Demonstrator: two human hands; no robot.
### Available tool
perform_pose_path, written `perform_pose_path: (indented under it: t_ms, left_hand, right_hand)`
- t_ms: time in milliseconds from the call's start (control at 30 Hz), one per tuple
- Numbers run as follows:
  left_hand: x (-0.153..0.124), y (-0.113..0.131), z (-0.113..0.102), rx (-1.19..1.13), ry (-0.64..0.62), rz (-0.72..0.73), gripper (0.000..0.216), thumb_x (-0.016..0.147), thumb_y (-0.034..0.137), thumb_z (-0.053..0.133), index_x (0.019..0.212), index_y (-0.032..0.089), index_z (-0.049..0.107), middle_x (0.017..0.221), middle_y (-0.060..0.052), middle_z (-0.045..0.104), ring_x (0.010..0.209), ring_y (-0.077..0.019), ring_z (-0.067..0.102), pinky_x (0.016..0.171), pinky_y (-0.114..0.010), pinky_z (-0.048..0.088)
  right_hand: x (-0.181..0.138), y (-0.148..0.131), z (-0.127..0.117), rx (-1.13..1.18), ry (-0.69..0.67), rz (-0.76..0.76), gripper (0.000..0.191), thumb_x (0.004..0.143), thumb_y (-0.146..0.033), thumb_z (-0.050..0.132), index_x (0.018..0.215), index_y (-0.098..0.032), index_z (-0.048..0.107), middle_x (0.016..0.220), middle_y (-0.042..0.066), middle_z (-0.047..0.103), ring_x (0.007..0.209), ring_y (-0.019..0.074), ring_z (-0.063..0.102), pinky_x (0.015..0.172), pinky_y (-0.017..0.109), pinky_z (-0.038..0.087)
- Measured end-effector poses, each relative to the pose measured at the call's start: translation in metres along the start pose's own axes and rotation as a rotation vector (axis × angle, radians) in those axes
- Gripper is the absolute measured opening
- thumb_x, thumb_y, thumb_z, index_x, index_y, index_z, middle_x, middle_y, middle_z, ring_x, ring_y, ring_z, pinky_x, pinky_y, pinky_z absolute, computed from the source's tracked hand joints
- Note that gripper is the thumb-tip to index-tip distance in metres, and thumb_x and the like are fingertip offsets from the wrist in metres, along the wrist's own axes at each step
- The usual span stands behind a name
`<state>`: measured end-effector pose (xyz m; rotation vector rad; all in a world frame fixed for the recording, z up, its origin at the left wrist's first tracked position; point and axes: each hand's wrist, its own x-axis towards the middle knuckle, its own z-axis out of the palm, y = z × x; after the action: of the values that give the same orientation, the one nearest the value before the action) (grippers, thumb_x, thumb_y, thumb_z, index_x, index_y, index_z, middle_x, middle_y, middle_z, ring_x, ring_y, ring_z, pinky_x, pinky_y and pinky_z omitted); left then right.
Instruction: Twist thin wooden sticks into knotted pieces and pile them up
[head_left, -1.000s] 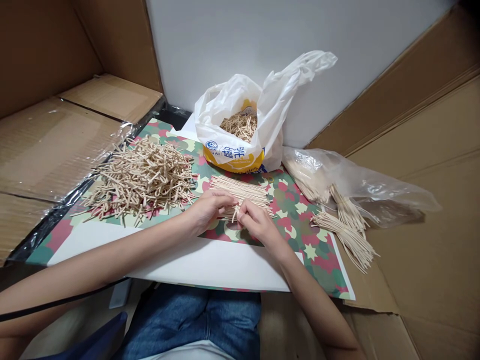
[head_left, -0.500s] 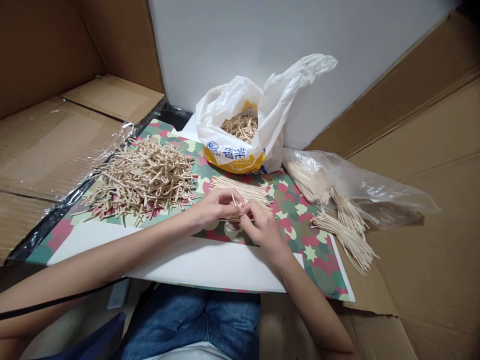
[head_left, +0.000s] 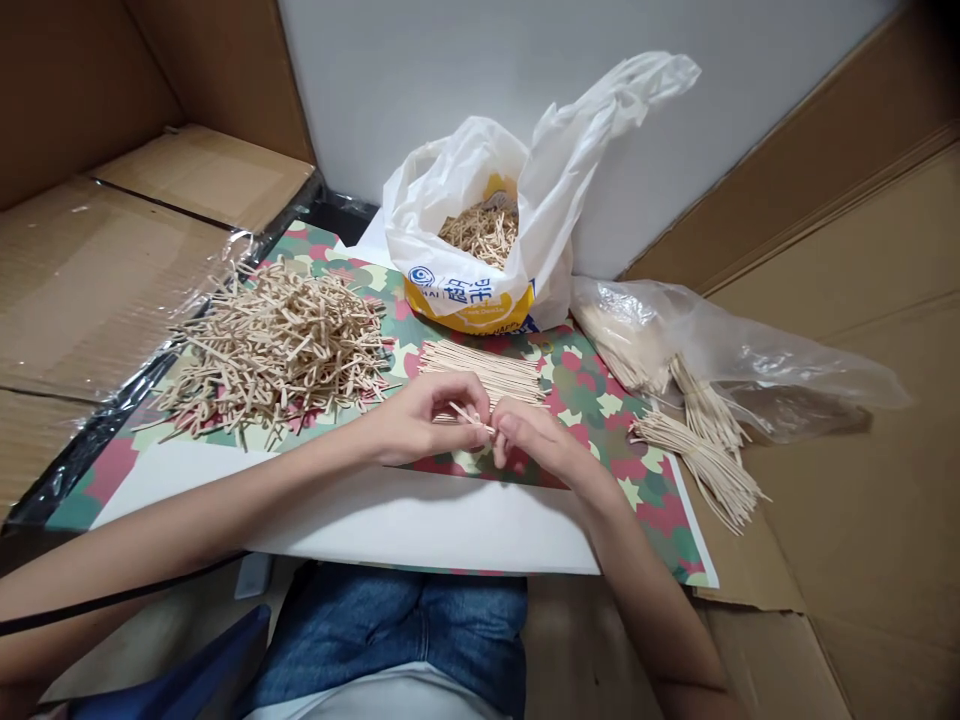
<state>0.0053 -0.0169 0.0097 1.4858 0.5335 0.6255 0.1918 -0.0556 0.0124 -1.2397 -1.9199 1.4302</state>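
Note:
My left hand is closed in a pinch on a thin pale reed-like strip, which looks bent. The fingertips of my right hand meet its end at the left thumb, closed on it; they partly hide it. Just behind both hands lies a flat row of straight pale strips, side by side on a camouflage-patterned sheet. Left of the hands rises a loose heap of short, bent or looped strips.
A white plastic bag holding more short pieces stands at the back. On the right, tied strip bundles lie by a clear plastic bag. Cardboard borders the left side, and a pale wall the back.
My right hand has shifted slightly right and down, its fingers now lower on the strip's end. The left hand has opened out a little around the strip. The view has tilted slightly.

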Motion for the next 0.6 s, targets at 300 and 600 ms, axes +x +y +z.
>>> perform_pose_path:
  t_ms: [300,600]
  left_hand:
    - [-0.014,0.006,-0.01,0.918,0.137,0.386,0.024,0.071,0.039,0.06,0.08,0.017,0.058,0.073,-0.005,0.059,0.068,-0.0166,0.049,0.065,-0.031,0.034]
    - [-0.033,-0.003,-0.005,1.129,0.12,0.531,0.016,0.071,0.041,0.061,0.071,0.026,0.057,0.055,0.004,0.054,0.05,-0.0114,0.048,0.051,-0.032,0.022]
  right_hand:
    - [-0.002,-0.004,0.006,-0.636,0.114,-0.383,0.024,0.087,-0.021,0.037,0.064,-0.019,0.046,0.058,-0.001,0.048,0.057,0.0121,0.044,0.056,0.027,0.032]
    - [-0.008,0.001,0.005,-0.939,0.16,-0.512,0.019,0.083,-0.019,0.047,0.064,-0.022,0.046,0.053,-0.002,0.043,0.053,0.013,0.036,0.049,0.031,0.021]
